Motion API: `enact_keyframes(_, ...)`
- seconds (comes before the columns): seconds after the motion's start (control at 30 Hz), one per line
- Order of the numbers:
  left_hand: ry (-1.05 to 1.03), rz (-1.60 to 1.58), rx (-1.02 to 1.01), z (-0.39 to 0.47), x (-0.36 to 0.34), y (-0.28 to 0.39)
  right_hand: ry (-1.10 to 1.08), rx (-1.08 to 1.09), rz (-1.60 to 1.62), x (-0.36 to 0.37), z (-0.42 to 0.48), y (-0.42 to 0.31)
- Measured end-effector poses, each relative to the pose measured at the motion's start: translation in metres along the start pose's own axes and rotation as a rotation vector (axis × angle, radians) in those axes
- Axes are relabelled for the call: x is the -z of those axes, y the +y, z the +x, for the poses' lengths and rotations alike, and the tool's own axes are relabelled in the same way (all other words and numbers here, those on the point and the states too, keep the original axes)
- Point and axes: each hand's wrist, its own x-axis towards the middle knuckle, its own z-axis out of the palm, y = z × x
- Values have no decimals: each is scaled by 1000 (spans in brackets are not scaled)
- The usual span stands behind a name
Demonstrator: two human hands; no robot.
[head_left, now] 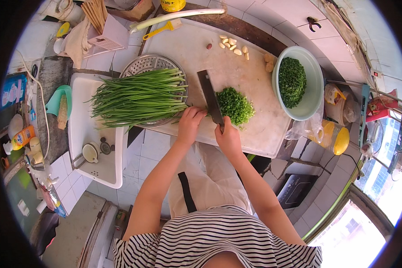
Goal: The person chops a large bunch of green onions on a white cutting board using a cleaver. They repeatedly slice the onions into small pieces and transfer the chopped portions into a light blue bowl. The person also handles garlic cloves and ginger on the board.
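Note:
My right hand (228, 135) grips the handle of a cleaver (210, 97), whose dark blade points away from me over the white cutting board (201, 43). Close against the right side of the blade lies a heap of finely chopped green chives (235, 105). My left hand (189, 123) is left of the cleaver with its fingers curled down on a few chive stalks at the board's near edge; the fingers hide most of these. A large bundle of long chives (140, 97) lies across a perforated metal tray (147, 63), its leafy ends hanging over the sink.
A pale green bowl (316, 97) of chopped greens stands at the right. Peeled garlic cloves (232, 43) and ginger (269, 62) lie at the back. A leek (181, 17) and yellow brush (162, 29) are far left. The white sink (115, 167) holds a small cup (90, 153).

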Motion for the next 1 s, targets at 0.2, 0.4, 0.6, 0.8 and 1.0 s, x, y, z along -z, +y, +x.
enact_keyframes(0.2, 25, 22, -10, 2, 0, 0, 83, -182, 242, 7, -13, -1)
enact_keyframes(0.4, -109, 58, 3, 9, 8, 4, 54, -170, 240, 13, -23, 6)
enact_keyframes(0.6, -46, 57, -10, 6, 5, 1, 35, -190, 203, 14, -28, -6)
enact_keyframes(0.8, 4, 65, -46, 3, 3, -3, 15, -80, 83, 11, -32, -7)
enact_keyframes(1.0, -22, 70, -50, -2, 1, -9, 2, -22, 27, 4, -33, -7)
